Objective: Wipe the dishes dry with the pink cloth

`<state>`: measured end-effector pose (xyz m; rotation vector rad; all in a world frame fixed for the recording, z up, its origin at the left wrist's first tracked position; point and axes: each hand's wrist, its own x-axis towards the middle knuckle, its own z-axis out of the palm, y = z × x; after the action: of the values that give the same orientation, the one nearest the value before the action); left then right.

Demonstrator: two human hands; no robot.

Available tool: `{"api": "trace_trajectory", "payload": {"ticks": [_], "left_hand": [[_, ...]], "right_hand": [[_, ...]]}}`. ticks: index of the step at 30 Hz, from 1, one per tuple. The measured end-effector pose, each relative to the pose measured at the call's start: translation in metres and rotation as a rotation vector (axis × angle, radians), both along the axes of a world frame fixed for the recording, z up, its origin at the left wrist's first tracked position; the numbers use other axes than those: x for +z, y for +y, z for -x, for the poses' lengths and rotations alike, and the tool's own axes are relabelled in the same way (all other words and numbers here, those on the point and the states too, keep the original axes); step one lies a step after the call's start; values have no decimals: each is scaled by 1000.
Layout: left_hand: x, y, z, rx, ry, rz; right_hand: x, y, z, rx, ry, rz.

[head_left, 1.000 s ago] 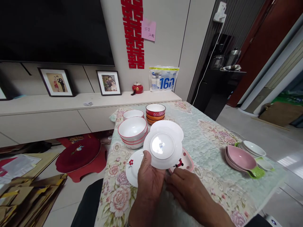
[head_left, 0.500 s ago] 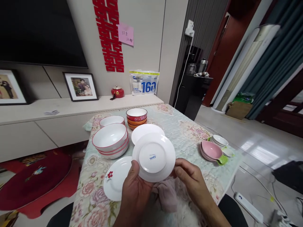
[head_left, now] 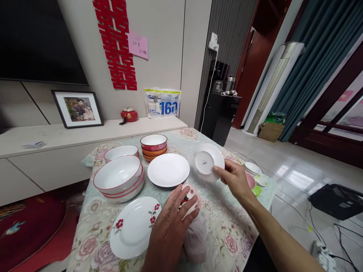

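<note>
Above a flowered tablecloth [head_left: 219,215], the right hand [head_left: 235,177] grips 1 white plate [head_left: 204,160] by its edge, underside showing; the left hand [head_left: 171,226], released and spread, partly hides a pink-rimmed dish [head_left: 190,190]. Nearby lies a flower-printed plate [head_left: 133,228]; farther stand red-rimmed bowls [head_left: 117,175].

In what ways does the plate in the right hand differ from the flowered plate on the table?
The held plate is up in the right hand; the flowered plate lies on the tablecloth. The held plate has its underside towards the camera; the flowered plate lies face up. The held plate shows a small blue mark; the flowered plate shows red flowers. Both are white.
</note>
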<state>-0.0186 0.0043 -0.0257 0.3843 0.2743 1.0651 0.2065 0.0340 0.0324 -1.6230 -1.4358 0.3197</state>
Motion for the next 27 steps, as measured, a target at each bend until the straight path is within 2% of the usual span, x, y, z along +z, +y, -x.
{"api": "trace_trajectory", "payload": {"ticks": [2, 5, 9, 12, 18, 24, 27], "left_hand": [[-2, 0, 1, -2, 34, -14], [-5, 1, 1, -28, 47, -23], [-13, 4, 1, -65, 16, -33], [-16, 8, 2, -137, -7, -53], [-13, 14, 3, -196, -29, -26], [-16, 16, 7, -237, -47, -27], [-17, 17, 8, -255, -57, -34]], "right_hand": [[5, 18, -17, -80, -172, 29], [2, 45, -34, -138, -436, 178], [-20, 78, -44, -131, -690, 456], [-36, 96, -49, -124, -816, 590], [-54, 122, -57, -121, -939, 748], [-65, 139, -57, -206, -918, 894], [-70, 141, -56, -231, -886, 915]]}}
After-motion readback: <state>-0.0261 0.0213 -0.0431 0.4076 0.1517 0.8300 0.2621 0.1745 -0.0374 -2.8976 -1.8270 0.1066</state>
